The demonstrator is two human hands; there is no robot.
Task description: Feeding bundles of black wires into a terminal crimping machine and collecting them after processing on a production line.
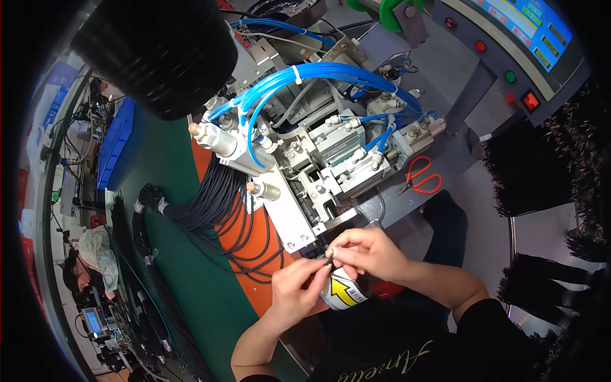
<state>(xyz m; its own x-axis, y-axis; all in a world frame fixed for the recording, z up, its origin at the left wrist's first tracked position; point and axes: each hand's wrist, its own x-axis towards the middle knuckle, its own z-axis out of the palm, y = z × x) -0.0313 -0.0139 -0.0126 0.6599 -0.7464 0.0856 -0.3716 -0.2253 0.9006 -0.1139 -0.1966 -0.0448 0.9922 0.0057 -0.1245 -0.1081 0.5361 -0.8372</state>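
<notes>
My left hand [298,284] and my right hand [371,254] meet in front of the metal machine [299,210], fingertips nearly touching. Both are closed in a pinch on a thin black cable end [330,260]; the fingers hide most of it. Just below them is a white round object [344,291] with a yellow arrow. Left of the machine, a bundle of black cables [205,202] fans out over an orange mat [254,290], some loose ends lying near my left hand.
Blue air tubes [318,69] arch over the machine. Red-handled scissors [423,176] lie at its right. A control panel with screen [528,38] stands upper right, and dark bundles [528,169] hang at right. A black cylinder [159,57] looms upper left. Another person [95,261] is at far left.
</notes>
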